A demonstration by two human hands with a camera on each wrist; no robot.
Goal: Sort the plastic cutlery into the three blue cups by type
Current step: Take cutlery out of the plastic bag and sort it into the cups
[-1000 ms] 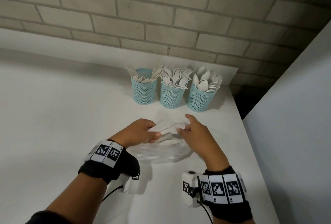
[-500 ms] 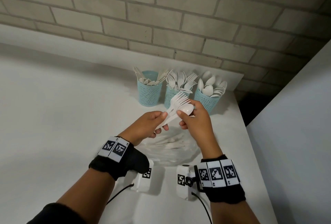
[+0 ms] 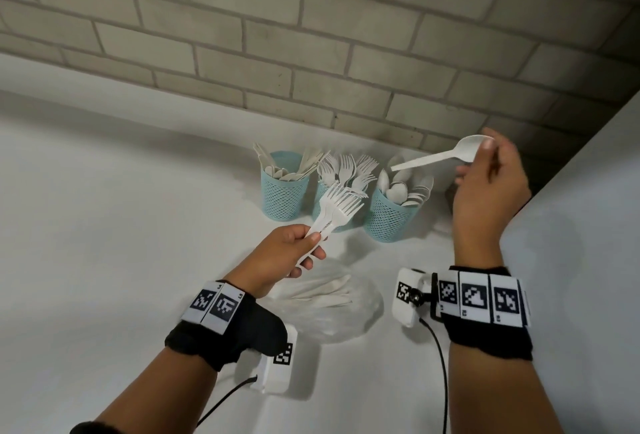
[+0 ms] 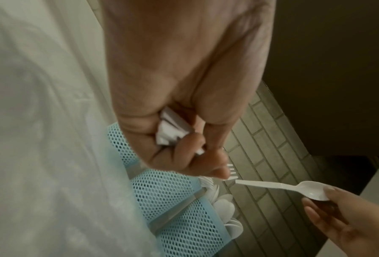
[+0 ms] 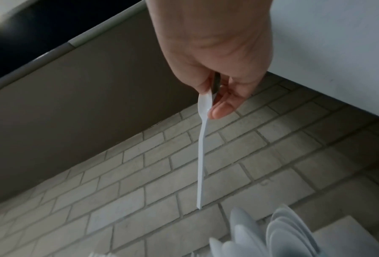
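Observation:
Three blue mesh cups stand in a row by the brick wall: the left cup (image 3: 284, 191) holds knives, the middle cup (image 3: 323, 206) forks, the right cup (image 3: 389, 217) spoons. My left hand (image 3: 291, 255) grips a bunch of white forks (image 3: 341, 205) by their handles, tines up, just in front of the middle cup. My right hand (image 3: 488, 184) pinches a white spoon (image 3: 446, 156) by its bowl, raised above and right of the spoon cup, handle pointing down-left toward it. In the right wrist view the spoon (image 5: 202, 147) hangs above the spoons in the cup (image 5: 279, 233).
A clear plastic bag (image 3: 332, 309) with several more white cutlery pieces lies on the white table (image 3: 121, 225) between my wrists. A white panel (image 3: 588, 225) rises at the right, close to my right hand. The brick wall (image 3: 311, 52) backs the cups.
My right hand has pulled the spoon out of the bunch and lifted it up and right over the spoon cup. My left hand keeps the forks, now nearer the middle cup.

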